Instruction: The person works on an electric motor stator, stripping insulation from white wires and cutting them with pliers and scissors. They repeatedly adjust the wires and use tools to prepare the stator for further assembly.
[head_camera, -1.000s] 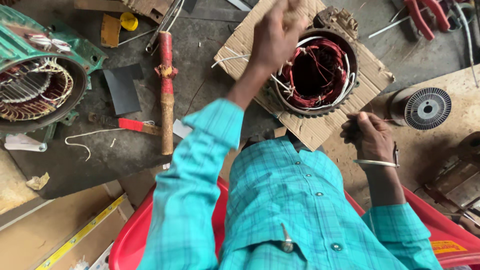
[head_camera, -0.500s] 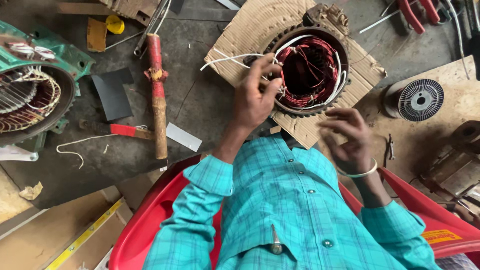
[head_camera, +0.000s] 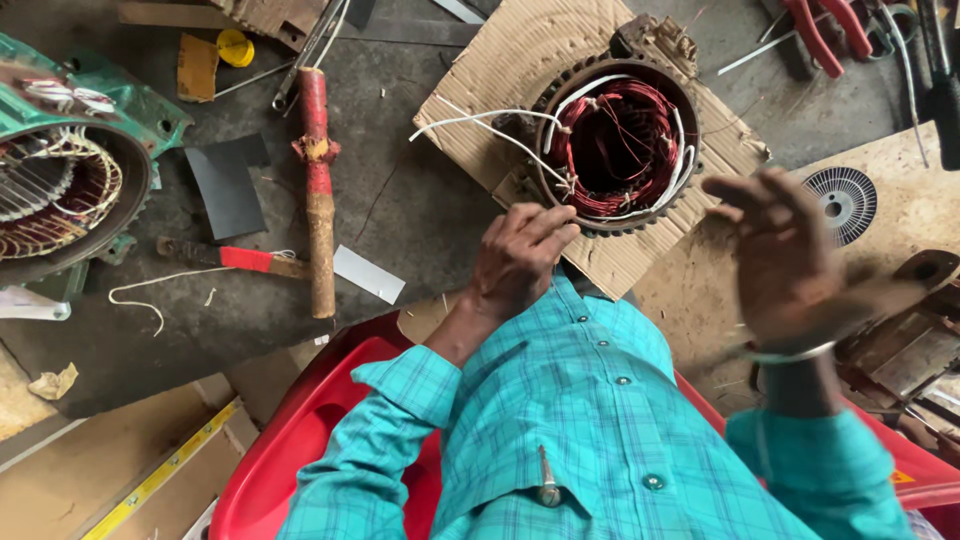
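We see the left hand (head_camera: 520, 262) has come down from the raised reach of a second ago — its fingers (head_camera: 548, 222) now curl loosely at the near rim of the motor stator (head_camera: 615, 148), just touching the end of the white wires (head_camera: 480, 122), though we cannot tell if they actually pinch one. The right hand (head_camera: 785, 262) has lifted off the cardboard (head_camera: 520, 60) and blurs in mid-air, fingers spread and holding nothing — so we judge the winding work is shifting to the lead wires. The stator sits on the cardboard just beyond the left fingertips.
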